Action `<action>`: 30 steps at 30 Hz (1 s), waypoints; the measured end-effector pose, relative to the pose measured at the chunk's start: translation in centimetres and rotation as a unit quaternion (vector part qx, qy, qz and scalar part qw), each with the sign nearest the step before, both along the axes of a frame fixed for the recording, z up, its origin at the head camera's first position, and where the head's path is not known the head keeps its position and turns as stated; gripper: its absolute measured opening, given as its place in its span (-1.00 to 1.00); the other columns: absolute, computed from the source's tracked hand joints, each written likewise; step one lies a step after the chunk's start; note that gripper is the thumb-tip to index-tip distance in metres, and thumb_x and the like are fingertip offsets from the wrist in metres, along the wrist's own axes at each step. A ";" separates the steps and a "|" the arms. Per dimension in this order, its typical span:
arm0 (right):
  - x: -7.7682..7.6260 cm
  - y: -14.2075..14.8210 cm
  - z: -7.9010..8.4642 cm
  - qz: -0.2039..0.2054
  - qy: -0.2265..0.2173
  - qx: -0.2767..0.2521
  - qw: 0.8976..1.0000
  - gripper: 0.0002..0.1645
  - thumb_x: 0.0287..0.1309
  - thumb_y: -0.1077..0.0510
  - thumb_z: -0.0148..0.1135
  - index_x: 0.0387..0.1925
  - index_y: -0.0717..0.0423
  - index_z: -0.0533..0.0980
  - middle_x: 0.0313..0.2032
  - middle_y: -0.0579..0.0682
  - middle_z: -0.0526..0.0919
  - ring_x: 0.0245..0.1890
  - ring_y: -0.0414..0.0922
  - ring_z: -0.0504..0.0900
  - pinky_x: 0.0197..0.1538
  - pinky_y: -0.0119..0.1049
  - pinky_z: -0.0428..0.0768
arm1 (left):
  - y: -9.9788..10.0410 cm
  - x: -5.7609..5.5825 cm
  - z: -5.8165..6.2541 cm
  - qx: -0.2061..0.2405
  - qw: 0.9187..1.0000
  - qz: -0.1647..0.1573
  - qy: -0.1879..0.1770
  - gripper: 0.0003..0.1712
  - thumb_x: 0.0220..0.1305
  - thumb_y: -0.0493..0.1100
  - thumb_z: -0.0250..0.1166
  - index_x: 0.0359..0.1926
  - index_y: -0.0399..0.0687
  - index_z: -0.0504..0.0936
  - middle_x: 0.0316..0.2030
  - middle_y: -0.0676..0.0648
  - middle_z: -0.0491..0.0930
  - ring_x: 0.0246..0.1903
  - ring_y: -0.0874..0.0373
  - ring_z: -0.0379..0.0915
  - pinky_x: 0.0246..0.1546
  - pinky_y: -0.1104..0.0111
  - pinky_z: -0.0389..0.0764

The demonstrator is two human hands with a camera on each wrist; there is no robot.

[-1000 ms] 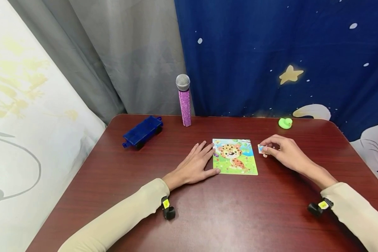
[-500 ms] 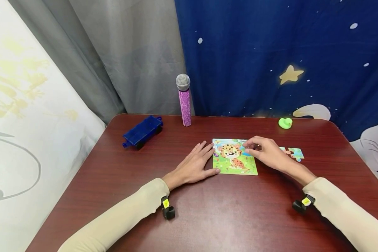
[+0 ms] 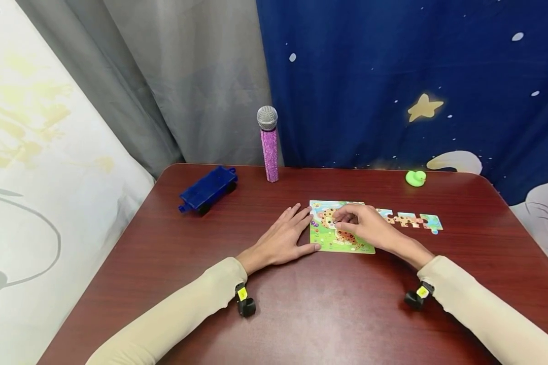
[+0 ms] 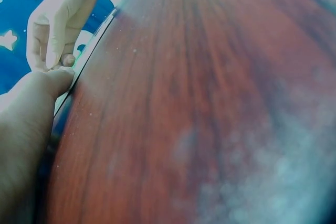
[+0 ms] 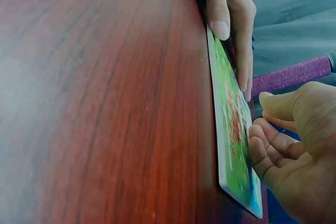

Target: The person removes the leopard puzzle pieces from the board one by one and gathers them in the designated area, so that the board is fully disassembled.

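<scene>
A square leopard jigsaw puzzle (image 3: 321, 242) lies flat on the table. My left hand (image 3: 280, 242) rests at its left edge, fingers extended and thumb on the lower left corner. Over the puzzle's middle, by the leopard's face, hovers my right hand (image 3: 370, 225), its fingers loosely bent. In the right wrist view, my right hand (image 5: 302, 150) is close to the puzzle (image 5: 231, 135), and no piece shows between thumb and fingers. Several puzzle pieces (image 3: 407, 220) lie in a row to the puzzle's right, partly behind the right hand.
A blue toy wagon (image 3: 208, 189) sits at the back left. Near the back edge stands a microphone (image 3: 269, 152) with a sparkly purple handle. A green toy duck (image 3: 415, 178) is at the back right. Curtains (image 3: 370, 76) hang behind the wooden table (image 3: 329, 309).
My right hand has let go of a puzzle piece right of the puzzle and moved left over the leopard picture. More of the row of pieces shows now. The left hand has stayed put.
</scene>
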State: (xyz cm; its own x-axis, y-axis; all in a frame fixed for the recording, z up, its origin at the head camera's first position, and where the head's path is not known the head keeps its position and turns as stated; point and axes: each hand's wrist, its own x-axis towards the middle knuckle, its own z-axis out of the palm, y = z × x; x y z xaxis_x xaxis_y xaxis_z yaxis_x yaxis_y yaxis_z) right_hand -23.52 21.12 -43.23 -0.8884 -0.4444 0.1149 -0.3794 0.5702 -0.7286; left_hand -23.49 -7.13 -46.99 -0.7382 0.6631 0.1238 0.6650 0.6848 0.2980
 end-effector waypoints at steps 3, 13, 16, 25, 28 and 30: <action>-0.1 -0.4 -0.3 -0.001 0.003 0.000 1.000 -0.77 0.44 0.22 0.47 0.06 0.19 0.76 -0.11 -0.02 0.82 -0.16 -0.13 0.74 -0.07 -0.29 0.72 | 0.1 0.0 0.1 -0.001 1.000 -0.001 0.001 0.03 0.54 0.45 0.20 0.70 -0.14 0.31 0.72 -0.13 0.18 0.75 -0.14 -0.16 0.74 0.04 -0.15; -0.5 -1.1 -0.8 0.001 0.012 0.020 1.000 -0.66 0.42 0.21 0.49 0.16 0.22 0.75 -0.16 -0.03 0.78 -0.25 -0.15 0.65 -0.14 -0.25 0.64 | 0.0 0.0 0.3 0.002 1.000 -0.001 0.002 0.02 0.54 0.44 0.21 0.69 -0.15 0.33 0.70 -0.14 0.21 0.75 -0.16 -0.13 0.74 0.00 -0.12; -0.5 -1.4 -0.9 0.007 0.020 0.025 0.999 -0.63 0.42 0.22 0.49 0.18 0.25 0.73 -0.18 -0.02 0.75 -0.30 -0.17 0.60 -0.16 -0.25 0.60 | -0.1 0.0 0.2 0.004 1.000 -0.002 0.004 0.02 0.55 0.44 0.20 0.69 -0.16 0.33 0.70 -0.15 0.22 0.75 -0.17 -0.13 0.74 0.00 -0.12; -0.4 -1.7 -1.0 -0.006 0.014 0.040 0.999 -0.60 0.43 0.22 0.46 0.23 0.24 0.71 -0.17 -0.02 0.68 -0.34 -0.13 0.50 -0.17 -0.21 0.52 | 0.0 0.1 0.1 0.001 1.000 -0.003 0.010 0.02 0.55 0.45 0.20 0.69 -0.16 0.33 0.70 -0.15 0.22 0.75 -0.16 -0.13 0.74 0.01 -0.11; -0.4 -1.7 -1.0 -0.006 0.017 0.043 0.999 -0.61 0.42 0.22 0.47 0.21 0.26 0.71 -0.16 0.00 0.69 -0.33 -0.14 0.51 -0.17 -0.21 0.53 | 0.0 0.0 0.1 0.000 1.000 -0.002 0.010 0.02 0.55 0.45 0.19 0.69 -0.17 0.33 0.70 -0.15 0.21 0.75 -0.16 -0.13 0.74 0.02 -0.12; -0.5 -1.8 -0.9 -0.006 0.017 0.045 0.999 -0.62 0.42 0.22 0.47 0.19 0.27 0.71 -0.15 0.01 0.70 -0.33 -0.14 0.50 -0.17 -0.21 0.53 | 0.0 0.0 0.1 0.002 1.000 -0.002 0.009 0.02 0.55 0.45 0.19 0.69 -0.17 0.33 0.70 -0.15 0.21 0.75 -0.16 -0.13 0.74 0.02 -0.12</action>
State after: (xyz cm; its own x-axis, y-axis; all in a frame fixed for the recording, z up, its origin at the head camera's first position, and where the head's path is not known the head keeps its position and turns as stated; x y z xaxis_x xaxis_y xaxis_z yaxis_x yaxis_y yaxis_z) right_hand -23.99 19.36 -44.16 -0.8897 -0.4443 0.1049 -0.3963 0.6376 -0.6606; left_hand -23.47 -7.12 -46.91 -0.7327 0.6662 0.1389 0.6735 0.6807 0.2883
